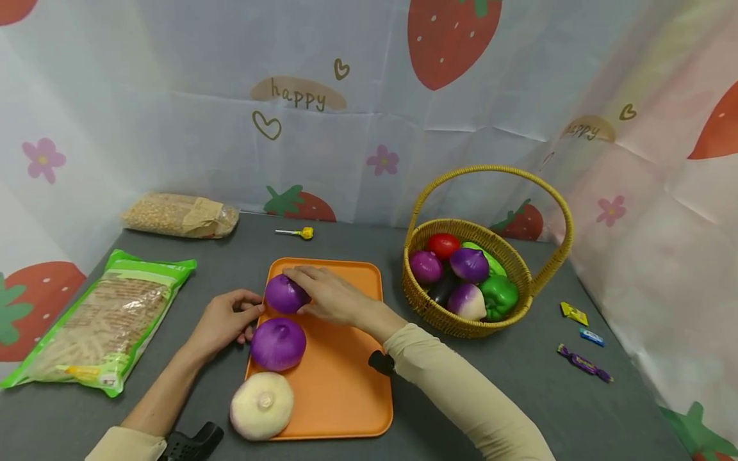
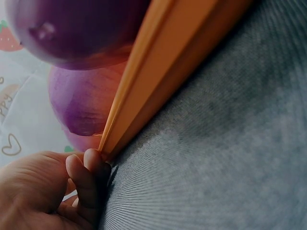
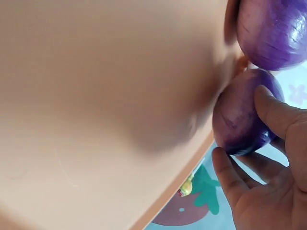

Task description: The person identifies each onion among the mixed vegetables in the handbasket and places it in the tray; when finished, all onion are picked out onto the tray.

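Observation:
My right hand (image 1: 330, 294) grips a purple onion (image 1: 285, 294) at the far left corner of an orange tray (image 1: 340, 384). In the right wrist view, the thumb and fingers curl round that onion (image 3: 242, 115). A second, larger purple onion (image 1: 278, 344) sits just nearer on the tray's left side. At the near left corner, a white turnip (image 1: 262, 406) overhangs the rim. My left hand (image 1: 226, 322) is at the tray's left edge, and the left wrist view shows its fingertips pinching the tray rim (image 2: 125, 91).
Right of the tray, a tall-handled wicker basket (image 1: 461, 328) holds several vegetables. Small wrapped candies (image 1: 583, 363) lie farther right. A lollipop (image 1: 305, 233) is behind the tray. On the left are a green-edged bag (image 1: 109, 314) and a bag of grains (image 1: 167, 214), before a hanging cloth.

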{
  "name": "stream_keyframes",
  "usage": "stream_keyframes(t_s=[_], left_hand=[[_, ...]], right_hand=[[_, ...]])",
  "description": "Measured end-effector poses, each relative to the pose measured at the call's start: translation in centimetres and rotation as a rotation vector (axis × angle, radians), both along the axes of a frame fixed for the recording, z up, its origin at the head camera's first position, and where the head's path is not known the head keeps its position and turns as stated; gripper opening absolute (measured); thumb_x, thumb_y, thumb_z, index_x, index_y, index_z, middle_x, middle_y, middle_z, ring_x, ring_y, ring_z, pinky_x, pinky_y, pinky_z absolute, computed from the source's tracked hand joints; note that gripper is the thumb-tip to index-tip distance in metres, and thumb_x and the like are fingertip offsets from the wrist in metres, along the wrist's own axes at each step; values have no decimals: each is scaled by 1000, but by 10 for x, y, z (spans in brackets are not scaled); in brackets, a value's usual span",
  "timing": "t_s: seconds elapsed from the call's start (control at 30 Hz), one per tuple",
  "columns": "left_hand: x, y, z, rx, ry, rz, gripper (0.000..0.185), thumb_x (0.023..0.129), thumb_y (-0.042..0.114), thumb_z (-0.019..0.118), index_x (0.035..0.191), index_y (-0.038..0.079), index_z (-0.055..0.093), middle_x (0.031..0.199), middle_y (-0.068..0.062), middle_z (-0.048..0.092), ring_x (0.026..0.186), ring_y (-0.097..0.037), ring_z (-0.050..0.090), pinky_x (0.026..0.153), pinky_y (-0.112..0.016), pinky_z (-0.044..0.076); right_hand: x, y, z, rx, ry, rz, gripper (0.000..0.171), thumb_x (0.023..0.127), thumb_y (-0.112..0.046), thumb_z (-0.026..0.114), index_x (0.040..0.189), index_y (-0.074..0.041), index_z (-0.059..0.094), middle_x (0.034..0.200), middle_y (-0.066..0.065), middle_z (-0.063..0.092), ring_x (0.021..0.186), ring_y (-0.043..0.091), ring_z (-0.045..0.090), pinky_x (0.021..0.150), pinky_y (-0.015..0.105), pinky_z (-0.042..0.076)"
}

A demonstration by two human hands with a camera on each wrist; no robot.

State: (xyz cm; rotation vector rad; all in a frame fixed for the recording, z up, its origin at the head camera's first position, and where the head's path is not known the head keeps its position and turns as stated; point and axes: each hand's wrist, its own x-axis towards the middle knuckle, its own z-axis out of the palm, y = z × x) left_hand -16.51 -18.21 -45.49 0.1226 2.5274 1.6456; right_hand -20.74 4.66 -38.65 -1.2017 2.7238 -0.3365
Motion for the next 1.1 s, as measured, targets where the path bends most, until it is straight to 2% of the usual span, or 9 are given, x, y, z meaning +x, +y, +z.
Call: stream_keyframes(t_s=[0.27, 0.47, 0.6, 1.1], left_hand=[[-1, 1, 4, 3, 8, 2, 34, 96, 19, 62, 119, -6, 59, 83, -14, 67, 49, -10, 58, 45, -28, 51], [-1, 1, 6, -5, 12, -1, 33, 96, 18, 62, 118, -7, 59, 82, -14, 66, 49, -10, 58, 45, -28, 51], [0, 0, 5, -1, 16, -1, 31, 96, 15, 60, 118, -7, 59, 82, -14, 66, 49, -10, 58, 45, -28, 51], [2, 0, 3, -1, 20, 17, 29, 95, 13, 60, 117, -5, 61, 78, -12, 64, 47, -9, 57, 45, -28, 52]], right_hand=[[-1, 6, 3, 9, -41, 3, 71, 94, -19, 65, 155, -18, 28, 151, 12, 41, 136, 28, 47, 112, 37, 43], [-3, 9, 4, -16, 9, 22, 56, 95, -23, 64, 148, -17, 43, 139, 6, 53, 128, 20, 53, 109, 30, 46], [-2, 4, 3, -42, 29, 53, 49, 96, -20, 63, 143, -15, 50, 134, 6, 56, 124, 19, 55, 107, 28, 47], [0, 2, 3, -67, 10, 46, 53, 95, -17, 64, 145, -16, 46, 138, 7, 53, 123, 18, 57, 103, 28, 49]])
